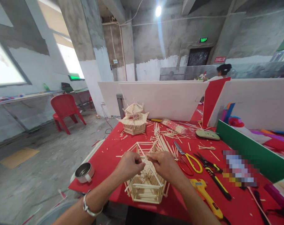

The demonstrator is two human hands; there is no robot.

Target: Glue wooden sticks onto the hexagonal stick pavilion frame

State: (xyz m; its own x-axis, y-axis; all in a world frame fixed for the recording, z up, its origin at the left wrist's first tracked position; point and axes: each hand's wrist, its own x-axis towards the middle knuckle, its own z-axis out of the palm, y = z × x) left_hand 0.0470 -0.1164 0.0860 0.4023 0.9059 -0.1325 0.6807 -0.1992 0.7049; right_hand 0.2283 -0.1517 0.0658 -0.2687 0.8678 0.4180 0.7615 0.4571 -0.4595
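A hexagonal model of thin wooden sticks stands at the red table's near edge, with an open frame of sticks around a stepped inside. Over it, my left hand is closed, thumb and fingertips together; what they hold, if anything, is too small to make out. My right hand pinches near the upper end of a slanting wooden stick that crosses the model's top. Both sets of fingertips are close together above the model's middle. Behind it rises a finished-looking stick pavilion with two roof tiers.
Loose sticks and a bagged bundle lie behind the model. To the right are scissors, pliers, a yellow glue gun and a green case. A metal cup stands at the left edge. White partitions stand behind.
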